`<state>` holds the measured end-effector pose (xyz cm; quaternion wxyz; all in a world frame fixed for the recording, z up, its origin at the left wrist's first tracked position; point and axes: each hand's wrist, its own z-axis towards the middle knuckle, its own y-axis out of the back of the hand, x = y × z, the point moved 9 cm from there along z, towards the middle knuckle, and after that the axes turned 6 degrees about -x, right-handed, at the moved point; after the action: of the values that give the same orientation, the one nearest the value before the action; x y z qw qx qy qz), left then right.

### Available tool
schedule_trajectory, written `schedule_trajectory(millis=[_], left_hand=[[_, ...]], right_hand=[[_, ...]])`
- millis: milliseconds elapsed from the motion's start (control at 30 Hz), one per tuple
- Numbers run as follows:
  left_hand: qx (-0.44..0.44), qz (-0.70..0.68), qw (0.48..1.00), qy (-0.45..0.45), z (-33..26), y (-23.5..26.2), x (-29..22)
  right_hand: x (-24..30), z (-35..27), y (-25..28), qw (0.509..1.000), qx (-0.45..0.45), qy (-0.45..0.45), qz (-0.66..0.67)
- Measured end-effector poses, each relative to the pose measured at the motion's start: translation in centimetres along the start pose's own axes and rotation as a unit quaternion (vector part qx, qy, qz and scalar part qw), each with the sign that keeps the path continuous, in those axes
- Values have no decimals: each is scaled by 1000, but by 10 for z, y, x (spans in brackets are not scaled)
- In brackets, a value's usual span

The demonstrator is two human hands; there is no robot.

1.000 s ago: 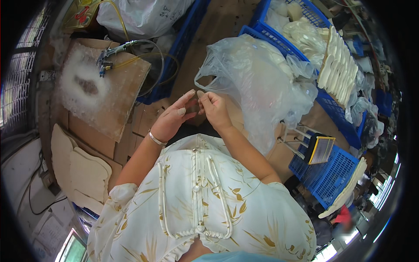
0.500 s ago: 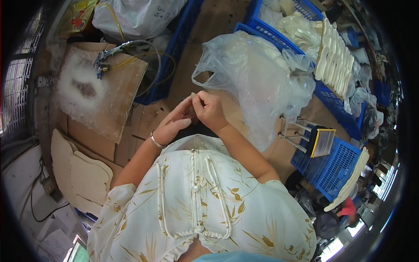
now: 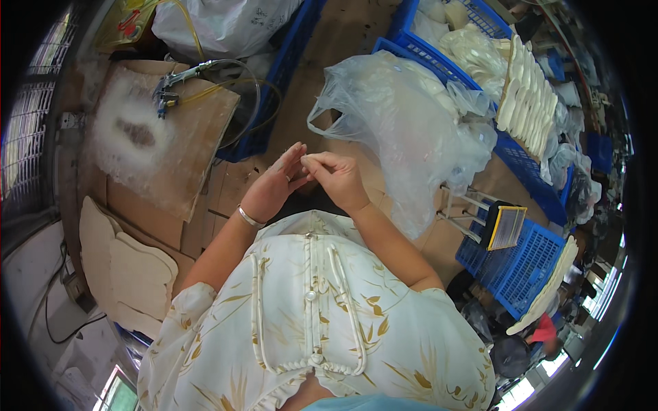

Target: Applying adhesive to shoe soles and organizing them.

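My left hand is raised in front of my body, fingers stretched out and close together, a bracelet on its wrist. Against those fingers sits my right hand, its thumb and forefinger pinched together. Whatever the pinch holds, if anything, is too small to make out. The two hands meet at the fingertips. Beyond my right hand lies a large translucent plastic bag with pale contents. To the left, a spray gun with a yellow hose rests on a cardboard sheet coated with white residue.
Blue crates stand along the right, one under a board of cream padded pieces. A stool with pale legs is near the bag. Cream shaped sheets lie at lower left. A white sack sits at far left.
My left fingers have straightened and lifted. My right hand has turned and shifted slightly right, its pinch now showing at the left fingers. The view has moved a little.
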<state>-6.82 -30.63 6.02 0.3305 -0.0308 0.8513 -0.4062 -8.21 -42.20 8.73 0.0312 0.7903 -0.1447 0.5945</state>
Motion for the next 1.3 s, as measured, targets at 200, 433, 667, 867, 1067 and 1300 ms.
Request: schedule_trajectory(millis=[200, 433, 667, 867, 1067, 1300], left_hand=[[-35, -5, 999, 31, 5, 14, 18], [-24, 161, 985, -61, 2, 17, 2], [-103, 417, 891, -148, -6, 38, -26], [-243, 793, 559, 18, 0, 162, 8], [-231, 684, 692, 4, 14, 183, 45], [-271, 469, 835, 94, 104, 163, 82]], right_hand=[[-7, 1, -16, 976, 75, -108, 174], [-8, 2, -16, 993, 73, -84, 33], [-134, 26, 36, 972, -36, -116, -203], [-218, 29, 70, 920, 1, 30, -390], [-235, 26, 129, 775, 122, -416, -460], [-192, 49, 193, 886, -133, -114, -430]])
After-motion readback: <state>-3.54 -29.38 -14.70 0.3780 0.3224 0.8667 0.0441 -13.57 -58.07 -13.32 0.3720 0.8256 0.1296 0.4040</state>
